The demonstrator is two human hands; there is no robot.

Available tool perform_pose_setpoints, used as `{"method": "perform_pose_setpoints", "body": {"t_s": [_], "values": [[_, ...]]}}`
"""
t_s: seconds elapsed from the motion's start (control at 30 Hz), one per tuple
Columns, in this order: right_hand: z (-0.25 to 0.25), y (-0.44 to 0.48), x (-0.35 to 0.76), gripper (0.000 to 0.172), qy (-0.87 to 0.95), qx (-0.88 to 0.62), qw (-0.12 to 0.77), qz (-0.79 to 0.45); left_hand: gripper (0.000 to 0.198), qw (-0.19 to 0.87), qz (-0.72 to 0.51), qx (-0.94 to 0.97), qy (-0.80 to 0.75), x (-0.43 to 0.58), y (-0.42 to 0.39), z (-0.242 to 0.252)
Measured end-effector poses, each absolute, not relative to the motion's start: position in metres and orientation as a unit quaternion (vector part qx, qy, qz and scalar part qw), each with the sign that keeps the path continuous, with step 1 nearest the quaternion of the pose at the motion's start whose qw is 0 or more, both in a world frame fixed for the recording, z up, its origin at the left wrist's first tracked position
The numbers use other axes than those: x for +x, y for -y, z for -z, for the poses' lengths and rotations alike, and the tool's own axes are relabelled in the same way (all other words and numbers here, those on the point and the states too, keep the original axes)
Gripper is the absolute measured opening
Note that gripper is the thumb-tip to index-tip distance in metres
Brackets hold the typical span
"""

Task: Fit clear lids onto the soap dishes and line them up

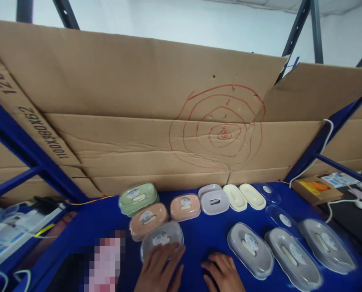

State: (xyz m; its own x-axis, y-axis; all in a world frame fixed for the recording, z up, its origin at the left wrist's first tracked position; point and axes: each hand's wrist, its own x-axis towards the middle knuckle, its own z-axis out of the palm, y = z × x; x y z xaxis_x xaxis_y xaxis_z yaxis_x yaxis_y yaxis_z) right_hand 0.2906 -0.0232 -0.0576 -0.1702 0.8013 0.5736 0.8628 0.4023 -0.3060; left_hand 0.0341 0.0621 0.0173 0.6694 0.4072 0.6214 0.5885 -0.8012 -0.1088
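Observation:
My left hand [161,269] rests with its fingers spread over the near edge of a grey lidded container [158,237] at the lower middle. To its right, my right hand [223,273] lies on the blue table with fingers apart and curved, holding nothing. Beyond my left hand stand two peach containers [148,221] [185,207] and a green one [138,198]. Three more grey lidded containers [250,249] [294,257] [326,245] stand right of my right hand.
At the back of the blue table [199,235] are a grey tray [214,200], two cream pieces [235,197] [252,196] and clear lids [281,217]. Cardboard [138,142] with red rings rises behind. A blurred patch [104,263] covers the lower left. A small carton [316,190] sits right.

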Motion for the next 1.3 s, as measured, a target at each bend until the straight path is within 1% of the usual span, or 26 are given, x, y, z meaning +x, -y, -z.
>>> {"method": "perform_pose_setpoints", "body": {"t_s": [0.07, 0.13, 0.2, 0.27, 0.33, 0.37, 0.43, 0.53, 0.67, 0.77, 0.83, 0.9, 1.0, 1.13, 1.23, 1.3], "values": [[0.034, 0.033, 0.293, 0.02, 0.771, -0.539, 0.339, 0.021, 0.036, 0.152, 0.292, -0.893, 0.307, 0.033, -0.077, -0.029], [0.002, 0.038, 0.31, 0.027, 0.769, -0.555, 0.316, -0.009, 0.037, 0.152, 0.287, -0.885, 0.333, 0.036, -0.085, -0.029], [-0.032, 0.031, 0.341, 0.031, 0.751, -0.595, 0.287, 0.017, 0.04, 0.156, 0.28, -0.88, 0.349, 0.039, -0.086, -0.021], [-0.061, 0.008, 0.378, 0.031, 0.718, -0.655, 0.229, 0.066, 0.044, 0.161, 0.264, -0.881, 0.357, 0.039, -0.083, -0.011], [-0.077, -0.029, 0.413, 0.026, 0.683, -0.711, 0.137, 0.099, 0.05, 0.16, 0.24, -0.887, 0.36, 0.035, -0.08, -0.004], [-0.08, -0.049, 0.428, 0.024, 0.676, -0.72, 0.123, 0.096, 0.053, 0.157, 0.228, -0.889, 0.364, 0.033, -0.079, -0.003], [-0.077, -0.087, 0.448, 0.027, 0.664, -0.734, 0.111, 0.088, 0.055, 0.147, 0.211, -0.888, 0.381, 0.027, -0.075, -0.004], [-0.059, -0.122, 0.459, 0.033, 0.649, -0.751, 0.104, 0.064, 0.052, 0.125, 0.207, -0.885, 0.397, 0.023, -0.069, -0.01], [-0.044, -0.135, 0.46, 0.041, 0.624, -0.773, 0.101, 0.043, 0.043, 0.084, 0.218, -0.885, 0.402, 0.031, -0.07, -0.025], [-0.058, -0.128, 0.468, 0.046, 0.604, -0.788, 0.11, 0.04, 0.041, 0.074, 0.214, -0.889, 0.397, 0.047, -0.081, -0.037], [-0.076, -0.112, 0.472, 0.042, 0.594, -0.793, 0.131, 0.042, 0.04, 0.064, 0.219, -0.892, 0.39, 0.06, -0.087, -0.045], [-0.093, -0.085, 0.463, 0.033, 0.595, -0.786, 0.162, 0.038, 0.043, 0.035, 0.24, -0.891, 0.384, 0.071, -0.086, -0.052], [-0.1, -0.034, 0.419, 0.023, 0.653, -0.735, 0.184, 0.005, 0.05, -0.022, 0.273, -0.892, 0.361, 0.081, -0.068, -0.058], [-0.069, 0.015, 0.335, 0.019, 0.782, -0.603, 0.155, -0.016, 0.048, -0.046, 0.249, -0.928, 0.274, 0.078, -0.035, -0.052], [-0.044, 0.015, 0.302, 0.016, 0.818, -0.558, 0.13, -0.045, 0.04, -0.057, 0.212, -0.943, 0.249, 0.071, -0.019, -0.035], [-0.034, 0.001, 0.3, 0.021, 0.826, -0.544, 0.14, -0.054, 0.035, -0.063, 0.206, -0.939, 0.266, 0.065, -0.013, -0.022]]}}
